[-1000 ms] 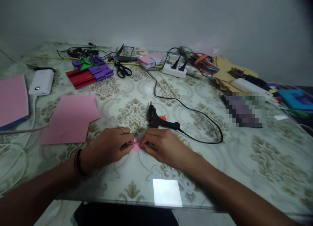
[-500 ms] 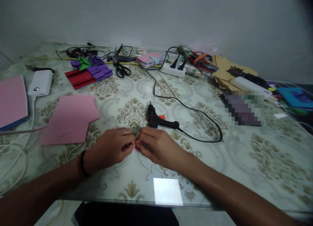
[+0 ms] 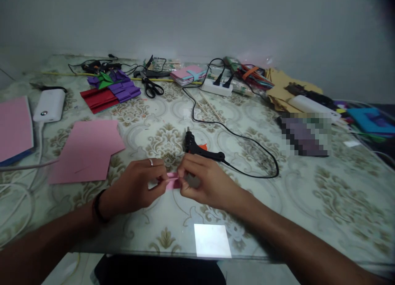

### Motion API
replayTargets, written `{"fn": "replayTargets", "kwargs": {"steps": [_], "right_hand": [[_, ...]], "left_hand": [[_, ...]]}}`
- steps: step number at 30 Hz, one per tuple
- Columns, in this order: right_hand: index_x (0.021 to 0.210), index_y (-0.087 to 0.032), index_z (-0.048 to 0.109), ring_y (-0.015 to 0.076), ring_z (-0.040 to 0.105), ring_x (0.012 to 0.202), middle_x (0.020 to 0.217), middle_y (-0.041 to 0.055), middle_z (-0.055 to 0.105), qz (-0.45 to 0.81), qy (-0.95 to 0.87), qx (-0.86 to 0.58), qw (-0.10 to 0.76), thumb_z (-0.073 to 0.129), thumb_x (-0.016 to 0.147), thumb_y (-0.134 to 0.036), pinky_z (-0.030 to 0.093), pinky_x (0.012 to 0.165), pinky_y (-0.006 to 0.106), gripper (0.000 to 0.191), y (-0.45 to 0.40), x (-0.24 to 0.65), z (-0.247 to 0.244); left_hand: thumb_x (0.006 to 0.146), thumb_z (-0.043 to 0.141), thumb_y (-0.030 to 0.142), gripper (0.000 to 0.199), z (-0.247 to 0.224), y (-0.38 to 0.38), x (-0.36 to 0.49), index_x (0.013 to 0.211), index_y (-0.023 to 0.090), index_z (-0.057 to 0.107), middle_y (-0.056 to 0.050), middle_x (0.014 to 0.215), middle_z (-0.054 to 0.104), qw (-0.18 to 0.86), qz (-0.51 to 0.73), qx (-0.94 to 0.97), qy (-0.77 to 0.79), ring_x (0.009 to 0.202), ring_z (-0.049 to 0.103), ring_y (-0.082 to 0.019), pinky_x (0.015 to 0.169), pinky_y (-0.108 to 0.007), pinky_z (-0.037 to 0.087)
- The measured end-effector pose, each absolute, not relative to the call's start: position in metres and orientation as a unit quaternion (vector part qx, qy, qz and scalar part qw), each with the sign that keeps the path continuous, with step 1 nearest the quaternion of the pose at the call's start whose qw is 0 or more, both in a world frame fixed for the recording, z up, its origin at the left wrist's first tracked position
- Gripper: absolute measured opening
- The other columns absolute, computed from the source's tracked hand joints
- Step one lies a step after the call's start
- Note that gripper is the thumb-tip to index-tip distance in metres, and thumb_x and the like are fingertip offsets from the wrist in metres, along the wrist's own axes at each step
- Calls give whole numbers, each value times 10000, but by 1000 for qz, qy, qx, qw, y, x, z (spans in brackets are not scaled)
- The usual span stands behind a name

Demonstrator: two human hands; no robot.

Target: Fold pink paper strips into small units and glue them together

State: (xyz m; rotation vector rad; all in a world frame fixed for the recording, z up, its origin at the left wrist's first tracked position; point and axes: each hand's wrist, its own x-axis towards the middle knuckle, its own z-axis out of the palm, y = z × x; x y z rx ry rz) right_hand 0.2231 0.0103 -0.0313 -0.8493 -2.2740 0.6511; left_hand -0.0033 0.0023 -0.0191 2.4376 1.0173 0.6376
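Observation:
Between my two hands is a small piece of pink paper (image 3: 173, 182) with a crease or fold running across it. My left hand (image 3: 146, 182) pinches its left end, a ring on one finger. At the right end, my right hand (image 3: 202, 179) grips the paper between thumb and fingers, which cover part of it. Just beyond my right hand lies a black glue gun (image 3: 202, 148), its nozzle pointing away and a bit of orange beside it. Larger pink paper sheets (image 3: 89, 151) rest flat to the left of my left hand.
Across the back are scissors (image 3: 151, 85), folded coloured papers (image 3: 123, 91), a plugged power strip (image 3: 217, 87) and a paper bundle (image 3: 188, 74). A white power bank (image 3: 49, 105) with cables sits left. The glue gun's cord (image 3: 276, 161) loops to the right. A blurred-out object (image 3: 304, 135) lies farther right.
My hands have moved slightly apart, the right one shifting right, and more of the pink paper shows between them. Both still pinch it.

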Motion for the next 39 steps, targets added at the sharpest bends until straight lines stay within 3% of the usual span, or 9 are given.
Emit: {"fn": "replayTargets", "kwargs": {"steps": [4,10,17,23,31,34,39], "right_hand": [[798,-202,564,146,549,710,784,1,580,289,-834,-347,318,571,781,-54,436,662,257,149,14,235,-22],[898,-201,616,145,583,732,818,6,615,311,-821,-353,324,627,896,-150,461,687,259,52,12,234,-19],[784,-188,601,124,545,658,727,-23,581,332,-840,-328,276,636,894,-112,421,642,241,138,12,230,-25],[834,-182,640,134,573,679,758,-1,626,323,-837,-355,262,634,982,-196,440,648,244,149,15,235,-23],[855,-177,669,125,577,659,750,-3,632,337,-823,-360,283,650,981,-216,442,623,240,133,13,234,-23],[799,-177,643,120,569,637,714,-11,624,323,-808,-387,306,644,963,-208,433,604,237,167,13,233,-23],[768,-185,596,110,543,581,676,-24,614,301,-777,-433,344,634,930,-192,419,568,233,167,11,230,-25]], "left_hand": [[953,566,111,170,-10,7,-7,795,174,581,27,738,568,254,229,845,411,665,536,-112,631,-250,402],[950,581,152,88,-14,7,-6,868,173,605,26,791,582,305,212,841,392,669,537,-108,641,-249,419],[924,574,128,99,-17,6,-7,841,176,598,34,761,542,286,211,860,365,652,502,-109,637,-255,392],[984,560,157,141,-10,13,-12,852,173,607,20,800,588,296,193,840,413,691,532,-113,665,-256,411],[990,544,136,152,-16,15,-14,857,190,593,14,810,645,248,226,847,412,740,609,-135,697,-261,463],[1004,573,221,49,-20,14,-12,995,209,620,13,856,690,259,251,812,459,754,653,-137,689,-256,500],[996,610,332,337,-23,8,-8,1312,243,531,-43,1105,741,333,257,781,462,975,730,-185,826,-310,594]]}}
